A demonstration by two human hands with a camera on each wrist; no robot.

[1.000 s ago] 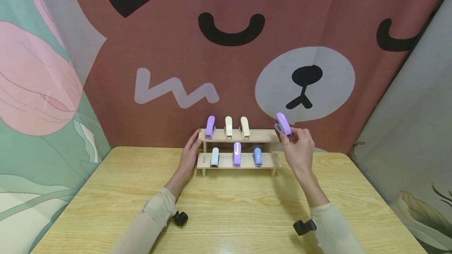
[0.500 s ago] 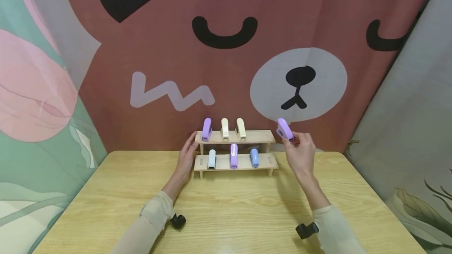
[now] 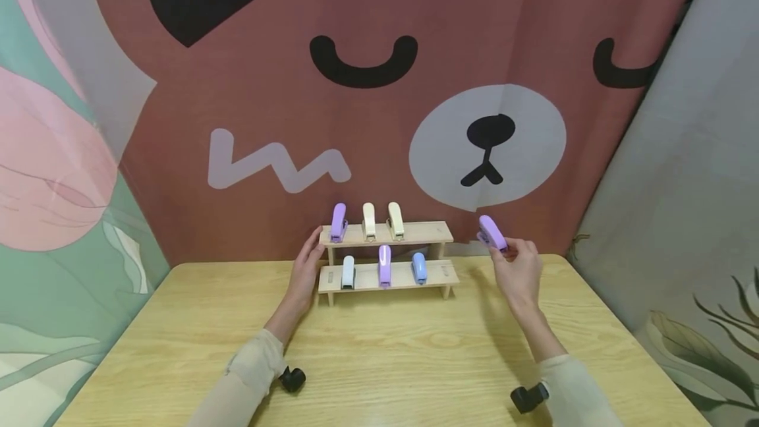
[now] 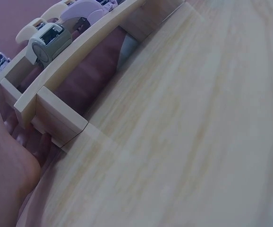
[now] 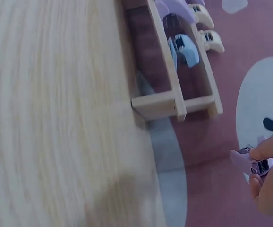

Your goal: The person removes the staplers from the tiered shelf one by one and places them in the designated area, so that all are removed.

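Observation:
My right hand pinches a purple stapler between thumb and fingers, raised off the table to the right of a two-tier wooden stand. In the right wrist view, the hand partly covers this stapler. With fingers extended, my left hand touches the stand's left end. Along the upper tier are a purple stapler and two cream staplers. The lower tier bears a pale white stapler, a purple stapler and a blue stapler.
The stand is near the back edge of a light wooden table. Directly behind hangs a reddish-brown curtain with a bear face print. Black wrist cameras project from both forearms.
My right hand has moved right and slightly lower with the purple stapler, farther from the stand. My left hand keeps its place at the stand's end. The head view has shifted a little.

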